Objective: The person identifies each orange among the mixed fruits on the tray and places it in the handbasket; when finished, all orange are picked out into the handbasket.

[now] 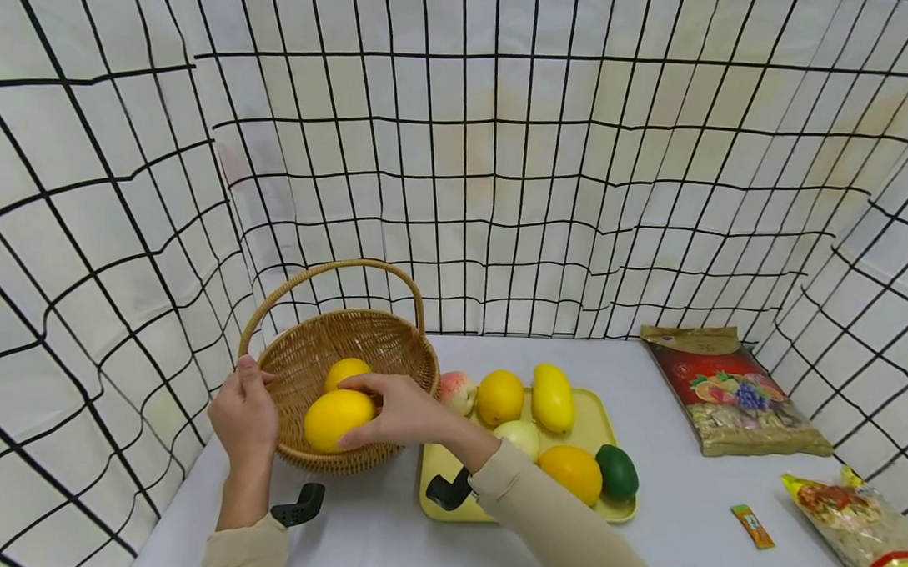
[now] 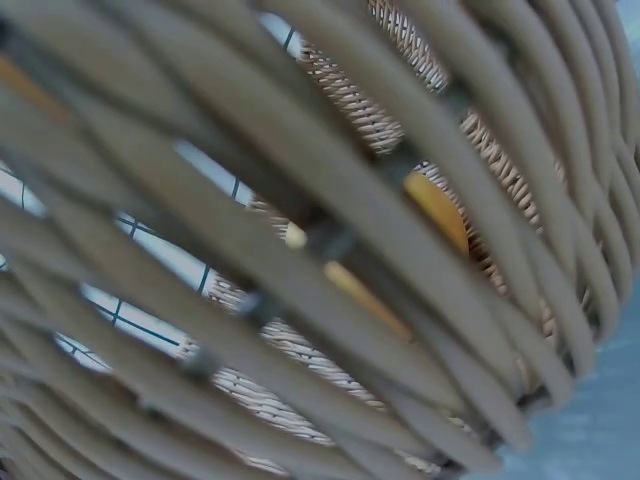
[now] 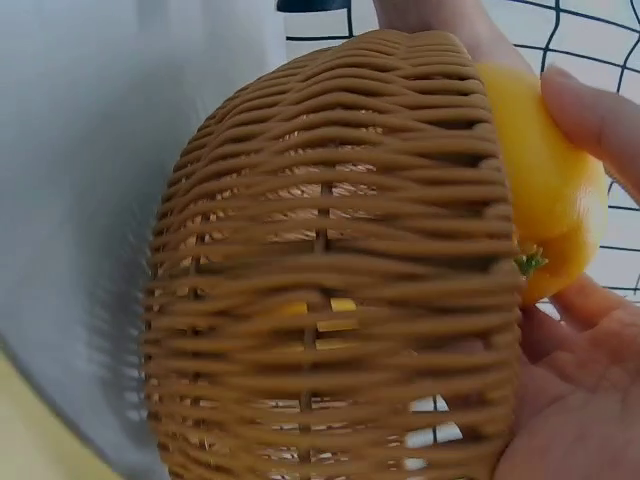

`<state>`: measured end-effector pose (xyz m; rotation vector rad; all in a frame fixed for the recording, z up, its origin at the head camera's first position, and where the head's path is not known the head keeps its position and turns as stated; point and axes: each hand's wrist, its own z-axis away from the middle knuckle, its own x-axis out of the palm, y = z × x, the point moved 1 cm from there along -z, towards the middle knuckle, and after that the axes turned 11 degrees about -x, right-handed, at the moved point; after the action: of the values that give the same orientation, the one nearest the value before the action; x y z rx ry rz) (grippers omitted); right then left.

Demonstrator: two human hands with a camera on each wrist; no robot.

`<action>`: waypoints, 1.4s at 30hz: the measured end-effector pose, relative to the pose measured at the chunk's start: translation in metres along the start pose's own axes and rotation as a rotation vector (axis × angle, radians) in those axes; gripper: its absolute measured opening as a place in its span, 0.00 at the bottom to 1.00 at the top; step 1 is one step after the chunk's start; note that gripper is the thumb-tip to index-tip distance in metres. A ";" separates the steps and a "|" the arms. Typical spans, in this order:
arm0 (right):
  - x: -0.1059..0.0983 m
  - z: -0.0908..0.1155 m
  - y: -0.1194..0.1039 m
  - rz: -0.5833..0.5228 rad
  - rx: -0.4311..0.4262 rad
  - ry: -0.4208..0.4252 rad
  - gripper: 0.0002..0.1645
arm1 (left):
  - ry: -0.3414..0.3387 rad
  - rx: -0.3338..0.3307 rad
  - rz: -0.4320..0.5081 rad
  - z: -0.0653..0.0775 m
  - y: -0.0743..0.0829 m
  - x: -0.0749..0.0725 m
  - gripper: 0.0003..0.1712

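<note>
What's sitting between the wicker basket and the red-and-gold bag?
Going right from the basket in the head view, there's a yellow tray holding fruit, then a bare strip of white table before the bag.

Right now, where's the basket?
In the head view, the basket is left of the tray, with the left hand at its left side and the right hand holding a yellow fruit at its mouth.
</note>
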<state>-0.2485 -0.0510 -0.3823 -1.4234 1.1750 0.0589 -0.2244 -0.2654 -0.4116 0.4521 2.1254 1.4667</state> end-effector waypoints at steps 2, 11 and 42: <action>0.002 -0.004 -0.001 -0.006 -0.004 -0.022 0.41 | -0.001 -0.016 -0.003 0.001 0.001 -0.001 0.41; 0.005 -0.011 -0.004 0.047 0.055 -0.054 0.41 | 0.023 0.028 0.011 -0.003 0.000 0.003 0.40; 0.022 -0.018 -0.002 0.125 0.204 -0.035 0.30 | 0.022 0.075 0.028 -0.001 -0.002 0.002 0.39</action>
<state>-0.2471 -0.0787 -0.3898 -1.1653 1.2043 0.0497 -0.2265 -0.2653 -0.4134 0.4978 2.2053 1.4171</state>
